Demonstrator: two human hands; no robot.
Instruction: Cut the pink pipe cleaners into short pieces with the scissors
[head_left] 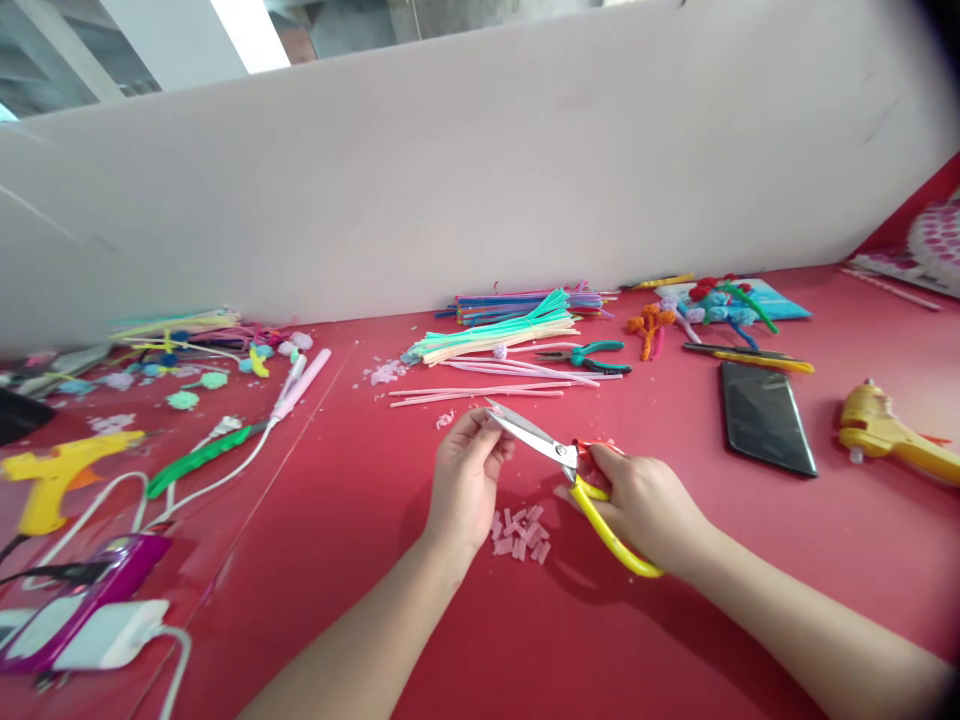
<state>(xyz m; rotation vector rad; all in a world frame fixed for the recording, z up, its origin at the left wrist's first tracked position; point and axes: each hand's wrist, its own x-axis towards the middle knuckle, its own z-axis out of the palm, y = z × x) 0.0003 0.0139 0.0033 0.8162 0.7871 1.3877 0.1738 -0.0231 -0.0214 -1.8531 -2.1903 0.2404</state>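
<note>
My right hand [645, 500] grips a pair of scissors [536, 437] by its yellow and orange handles, with the blades pointing left and up. The fingers of my left hand [469, 470] are pinched together right at the blade tips. Between them is a small pink piece, mostly hidden by the fingertips. Just below the hands lies a little pile of short, pale pink cut pieces [519, 533]. Behind the scissors are several long pink pipe cleaners [480, 394] and some pink fluff [445, 418].
Bundled pipe cleaners [495, 335] and teal pliers [592, 353] lie behind. A phone [766, 418] and yellow glue gun [892, 430] sit right. Left are another glue gun [56, 475], a pink-handled tool [300, 385], a power strip [112, 590], and cords. A white partition [450, 180] borders the table.
</note>
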